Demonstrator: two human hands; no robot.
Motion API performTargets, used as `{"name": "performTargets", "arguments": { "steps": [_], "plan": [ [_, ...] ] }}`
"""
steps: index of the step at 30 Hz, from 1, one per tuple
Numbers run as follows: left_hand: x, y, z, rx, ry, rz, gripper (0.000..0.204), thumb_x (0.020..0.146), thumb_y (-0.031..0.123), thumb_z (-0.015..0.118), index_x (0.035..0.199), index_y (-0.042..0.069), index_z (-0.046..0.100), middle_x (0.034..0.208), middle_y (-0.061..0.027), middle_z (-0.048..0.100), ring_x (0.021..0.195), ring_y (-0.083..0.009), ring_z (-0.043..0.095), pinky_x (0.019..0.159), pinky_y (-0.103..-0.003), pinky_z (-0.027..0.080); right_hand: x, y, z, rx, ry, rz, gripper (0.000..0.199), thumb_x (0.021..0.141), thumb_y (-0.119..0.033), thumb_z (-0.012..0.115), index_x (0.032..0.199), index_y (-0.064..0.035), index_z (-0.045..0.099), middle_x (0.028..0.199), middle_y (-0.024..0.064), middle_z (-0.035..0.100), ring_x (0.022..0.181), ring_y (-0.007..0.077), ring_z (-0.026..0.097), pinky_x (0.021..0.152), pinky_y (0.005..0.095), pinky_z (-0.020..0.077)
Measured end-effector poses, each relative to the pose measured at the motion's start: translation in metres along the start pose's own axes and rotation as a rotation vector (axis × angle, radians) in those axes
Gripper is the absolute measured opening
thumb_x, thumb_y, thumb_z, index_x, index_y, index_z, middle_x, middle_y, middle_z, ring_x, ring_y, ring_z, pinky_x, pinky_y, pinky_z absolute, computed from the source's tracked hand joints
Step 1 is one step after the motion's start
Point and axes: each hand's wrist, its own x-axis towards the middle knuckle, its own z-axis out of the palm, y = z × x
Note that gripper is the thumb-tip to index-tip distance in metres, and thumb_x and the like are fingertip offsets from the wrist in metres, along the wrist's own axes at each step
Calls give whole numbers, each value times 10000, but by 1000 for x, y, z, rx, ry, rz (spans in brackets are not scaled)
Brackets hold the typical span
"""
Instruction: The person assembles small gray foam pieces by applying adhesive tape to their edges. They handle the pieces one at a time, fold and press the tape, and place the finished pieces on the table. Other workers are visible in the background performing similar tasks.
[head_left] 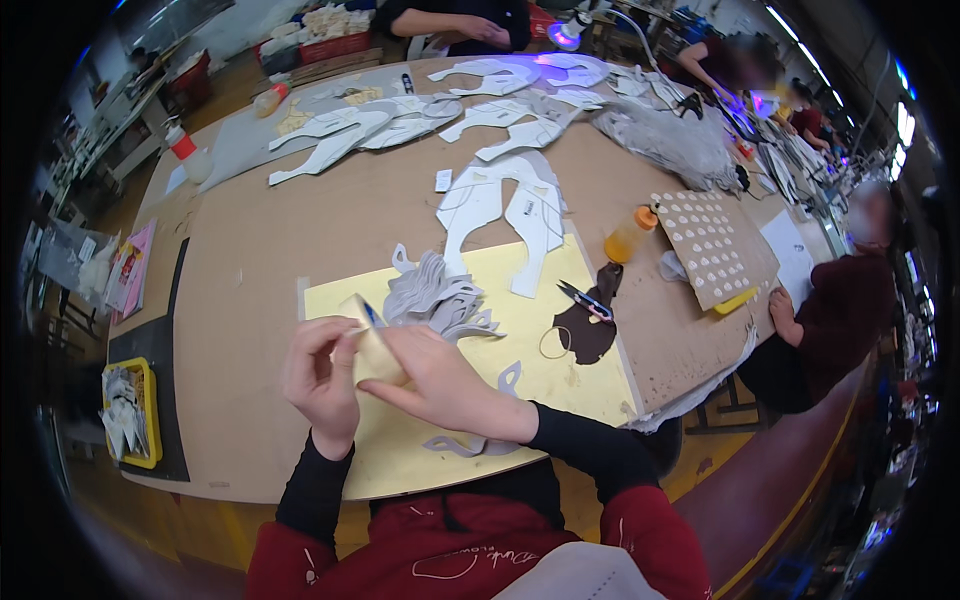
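Observation:
A roll of cream tape [378, 358] with a bit of blue at its upper edge is held up between my hands, above the yellow sheet [340, 300]. My right hand [445, 385] grips the roll from its right side, thumb below and fingers on top. My left hand [322, 375] is closed, its thumb and fingertips pinching at the roll's left edge. Just beyond the hands lies a heap of grey cut pieces [435, 292] with eye-shaped openings. Two loose grey pieces, one a curved piece [510, 378], lie near my right wrist.
White shoe-upper-like pieces [475, 205] lie farther back. To the right are thread snips [585, 300] on dark brown material [590, 340], an orange-capped bottle [628, 238] and a dotted board [700, 245]. A yellow basket [152, 415] stands left. A co-worker [835, 310] sits right.

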Motion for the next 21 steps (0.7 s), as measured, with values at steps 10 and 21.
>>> {"name": "performTargets", "arguments": {
  "steps": [10, 21],
  "plan": [
    [10, -1, -5, -153, -104, -244, 170, 853, -59, 709, 1023, -54, 701, 974, -134, 714, 883, -191, 699, 790, -288, 578, 0, -7, -29, 355, -185, 403, 391, 897, -204, 732, 1210, 7, 630, 766, 116, 676, 648, 163, 668, 617, 302, 509],
    [25, -10, -20, 30, -423, -20, 193, 809, -68, 718, 973, 24, 762, 995, -97, 734, 902, -213, 712, 761, -314, 578, 2, -1, -45, 941, -258, 797, 284, 972, -155, 639, 1201, 13, 634, 610, -18, 527, 461, 33, 414, 435, 196, 290]
  ]
}}
